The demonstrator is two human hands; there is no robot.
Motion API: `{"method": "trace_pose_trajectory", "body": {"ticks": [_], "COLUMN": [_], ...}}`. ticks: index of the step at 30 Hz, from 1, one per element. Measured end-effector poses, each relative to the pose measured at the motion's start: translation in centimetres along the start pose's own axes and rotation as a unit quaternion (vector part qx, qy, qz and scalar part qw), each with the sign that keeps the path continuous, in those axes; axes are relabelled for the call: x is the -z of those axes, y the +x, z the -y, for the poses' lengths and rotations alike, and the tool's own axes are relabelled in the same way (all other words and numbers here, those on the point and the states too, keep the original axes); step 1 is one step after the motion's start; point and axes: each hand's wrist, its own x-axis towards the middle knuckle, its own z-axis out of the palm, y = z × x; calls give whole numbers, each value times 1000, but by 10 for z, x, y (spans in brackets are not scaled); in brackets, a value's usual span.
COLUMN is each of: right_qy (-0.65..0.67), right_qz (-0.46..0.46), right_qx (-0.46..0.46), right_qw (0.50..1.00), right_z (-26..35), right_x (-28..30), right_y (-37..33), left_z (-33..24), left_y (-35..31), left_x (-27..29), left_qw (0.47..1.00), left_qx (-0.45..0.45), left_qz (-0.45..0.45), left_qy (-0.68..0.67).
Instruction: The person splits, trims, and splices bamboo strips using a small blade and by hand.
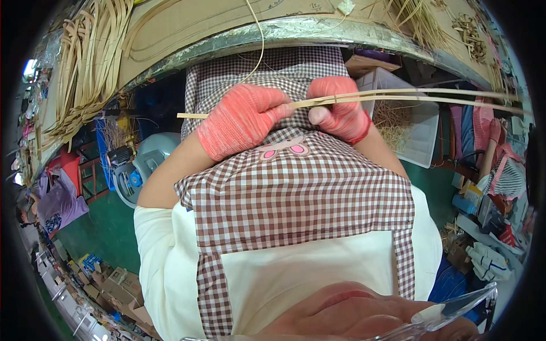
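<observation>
Both my hands wear pink-red knitted gloves and are held in front of my brown checked apron (307, 199). My left hand (242, 120) is closed, pinching pale flat bamboo-like strips (421, 95) between thumb and fingers; one short end sticks out on its left side. Close beside it, my right hand (341, 111) is curled around the same strips, thumb toward me. Beyond this hand the strips split into two long lengths reaching far right. Part of them is hidden by the gloves.
A worktable (227, 51) curves across the far side. It bears a thick bundle of strips (94, 62) at left and more strips (418, 23) at right. A white bin (418, 128) holds shavings. A grey-blue machine (151, 156) stands left. Cardboard boxes (122, 290) lie lower left.
</observation>
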Motion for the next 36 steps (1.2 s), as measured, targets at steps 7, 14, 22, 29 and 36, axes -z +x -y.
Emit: {"method": "trace_pose_trajectory", "body": {"ticks": [7,14,22,29,36], "right_qy": [38,61,34,-21,80], "right_qz": [56,-41,-72,105,-15], "right_qx": [-40,-80,-92,-141,-225], "right_qw": [997,994,993,984,971], "right_z": [1,-6,-5,-3,-2], "right_x": [-15,-14,-15,-33,-12], "right_y": [-3,-1,-6,-5,6], "left_z": [-2,12,15,18,14], "left_y": [3,9,1,8,9], "left_x": [-4,-3,-2,-10,10], "left_qw": [999,960,966,992,997], "left_qx": [8,-168,-91,-79,54], "left_qz": [23,-113,-21,-33,12], "left_qy": [-34,195,242,96,-47]}}
